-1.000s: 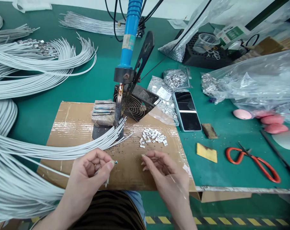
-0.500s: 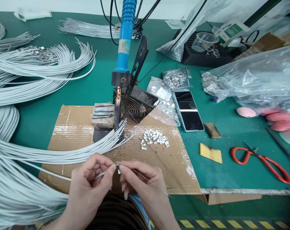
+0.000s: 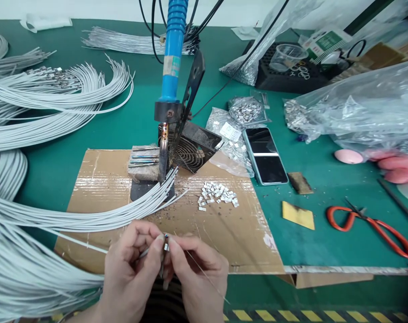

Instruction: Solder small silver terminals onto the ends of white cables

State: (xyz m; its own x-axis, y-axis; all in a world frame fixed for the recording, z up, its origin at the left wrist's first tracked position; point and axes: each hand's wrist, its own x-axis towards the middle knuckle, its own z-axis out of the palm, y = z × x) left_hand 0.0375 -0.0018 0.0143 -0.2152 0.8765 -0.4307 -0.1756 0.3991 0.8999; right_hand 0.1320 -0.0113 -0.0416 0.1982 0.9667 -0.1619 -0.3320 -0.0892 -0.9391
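My left hand [image 3: 133,264] is closed on the end of a white cable [image 3: 85,244] that runs in from the bundle at the left. Close against it, my right hand [image 3: 197,273] pinches at the cable's tip. A tiny silver metal connector [image 3: 166,246] shows between the fingertips, with a speck of blue above it; which hand grips it I cannot tell. A thin solder wire [image 3: 204,273] passes through my right hand and trails to the lower right. Just beyond my hands, a blue-handled soldering iron [image 3: 175,49] points down in its stand.
Many white cables [image 3: 89,220] sweep across the left, ends beside the stand. Loose silver connectors [image 3: 217,195] lie on the cardboard [image 3: 251,242]. A small fan [image 3: 190,152] sits behind the iron. To the right are a phone [image 3: 266,157], yellow sponge [image 3: 298,215] and red-handled scissors [image 3: 368,220].
Both hands have shifted slightly downward and nearer to each other, still at the cable tip. The small connector has come lower with them. The view has tilted a little.
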